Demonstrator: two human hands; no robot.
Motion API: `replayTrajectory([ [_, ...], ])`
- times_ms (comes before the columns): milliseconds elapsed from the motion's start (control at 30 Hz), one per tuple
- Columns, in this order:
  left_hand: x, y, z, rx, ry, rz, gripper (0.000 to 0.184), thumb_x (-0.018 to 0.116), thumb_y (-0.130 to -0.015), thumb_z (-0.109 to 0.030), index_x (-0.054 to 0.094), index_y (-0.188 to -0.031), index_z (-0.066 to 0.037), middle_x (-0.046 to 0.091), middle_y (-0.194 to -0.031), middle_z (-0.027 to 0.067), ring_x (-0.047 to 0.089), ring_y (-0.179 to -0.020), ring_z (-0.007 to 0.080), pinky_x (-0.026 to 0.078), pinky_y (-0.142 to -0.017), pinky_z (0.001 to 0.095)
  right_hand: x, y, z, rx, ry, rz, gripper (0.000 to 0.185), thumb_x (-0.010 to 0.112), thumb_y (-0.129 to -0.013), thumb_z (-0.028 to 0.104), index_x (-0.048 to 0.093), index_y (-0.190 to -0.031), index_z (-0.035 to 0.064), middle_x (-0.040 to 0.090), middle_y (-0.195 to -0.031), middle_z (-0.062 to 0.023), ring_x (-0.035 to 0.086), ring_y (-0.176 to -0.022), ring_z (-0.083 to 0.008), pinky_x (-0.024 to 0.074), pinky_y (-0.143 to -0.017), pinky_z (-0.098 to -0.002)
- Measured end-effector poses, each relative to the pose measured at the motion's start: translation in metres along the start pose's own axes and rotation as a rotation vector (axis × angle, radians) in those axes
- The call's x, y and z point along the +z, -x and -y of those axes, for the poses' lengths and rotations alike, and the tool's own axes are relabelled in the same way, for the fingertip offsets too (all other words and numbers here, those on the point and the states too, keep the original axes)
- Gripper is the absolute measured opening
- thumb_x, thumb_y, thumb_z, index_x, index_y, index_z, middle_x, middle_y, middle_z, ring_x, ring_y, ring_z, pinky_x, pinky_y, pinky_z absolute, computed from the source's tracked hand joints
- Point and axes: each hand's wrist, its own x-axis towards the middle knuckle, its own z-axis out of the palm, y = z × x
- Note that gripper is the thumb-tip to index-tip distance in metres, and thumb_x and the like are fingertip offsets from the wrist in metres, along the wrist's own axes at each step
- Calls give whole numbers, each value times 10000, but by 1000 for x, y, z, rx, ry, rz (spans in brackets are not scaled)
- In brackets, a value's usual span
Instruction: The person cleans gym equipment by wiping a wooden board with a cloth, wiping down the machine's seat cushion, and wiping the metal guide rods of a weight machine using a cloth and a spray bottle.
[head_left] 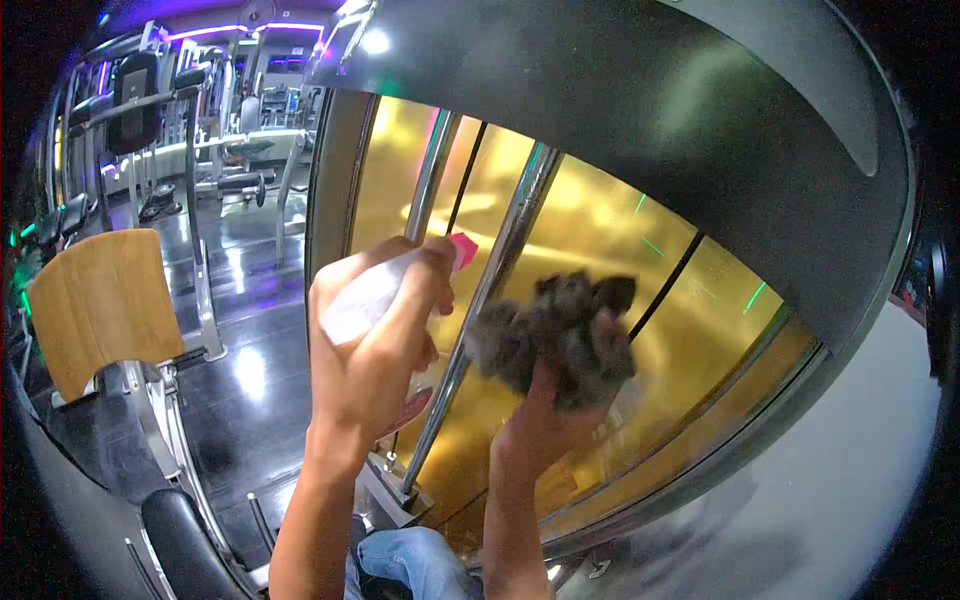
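Note:
My left hand (385,310) is wrapped round a whitish spray bottle (370,297) with a pink nozzle (462,251). The nozzle points right, toward a shiny metal guide rod (505,235). In my right hand (545,425) is a bunched dark grey cloth (570,340), slightly blurred. The cloth is in front of the gold panel (700,340) inside a black machine frame; I cannot tell whether it touches the panel. A second metal rod (432,175) stands behind my left hand.
A wide black cover (640,90) curves over the top of the machine. At left are a tan padded board (105,310) and a black seat (190,545). Gym machines (240,150) stand farther back on the dark floor (250,385). A pale surface (830,450) lies at right.

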Motion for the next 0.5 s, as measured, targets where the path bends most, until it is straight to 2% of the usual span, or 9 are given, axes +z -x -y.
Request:
replayTrajectory([
  [100, -18, 2, 3, -1, 7, 52, 312, 585, -934, -256, 671, -807, 16, 584, -628, 32, 496, -432, 70, 380, -421, 226, 37, -45, 7, -103, 92, -53, 512, 723, -775, 65, 501, -1236, 36, 582, -1201, -122, 538, -1165, -264, 434, -1016, -390],
  [167, -22, 4, 2, -32, -4, 52, 336, 584, -935, -257, 636, -741, 13, 591, -631, 40, 499, -423, 75, 375, -413, 228, 52, -65, 0, -338, 187, 113, 556, 765, -752, 136, 514, -1230, 6, 581, -1227, -195, 537, -1180, -345, 412, -1030, -432],
  [200, -25, 5, 5, -29, 0, 53, 336, 584, -935, -257, 636, -741, 13, 591, -631, 40, 499, -423, 75, 375, -413, 228, 57, -69, -4, -342, 188, 114, 556, 765, -752, 136, 514, -1230, 6, 581, -1227, -195, 537, -1180, -345, 412, -1030, -432],
  [267, -32, 4, 15, -1, -55, 43, 349, 586, -934, -273, 621, -725, 3, 595, -632, 45, 501, -422, 75, 374, -409, 226, 68, -74, -16, -647, 643, 94, 478, 737, -756, 76, 538, -1181, -15, 600, -1143, -163, 597, -1056, -302, 427, -976, -376],
  [300, -34, 4, 18, 1, -53, 41, 349, 586, -934, -273, 621, -725, 3, 595, -632, 45, 501, -422, 75, 374, -409, 226, 73, -76, -20, -687, 595, 46, 488, 749, -725, 70, 543, -1162, 2, 594, -1106, -176, 602, -1011, -342, 439, -946, -387],
  [433, -40, 8, 27, -33, -44, 11, 357, 589, -933, -289, 617, -719, -4, 599, -634, 46, 506, -419, 79, 383, -404, 226, 64, -69, -35, -615, 502, 27, 461, 739, -725, 68, 541, -1136, 3, 603, -1072, -163, 608, -979, -317, 453, -922, -381],
  [500, -42, 11, 30, -42, -32, -2, 356, 591, -932, -291, 616, -719, -7, 600, -634, 45, 507, -418, 79, 386, -402, 226, 48, -58, -36, -379, 503, 141, 639, 826, -711, 198, 513, -1239, 22, 577, -1186, -217, 565, -1123, -391, 445, -983, -439],
])
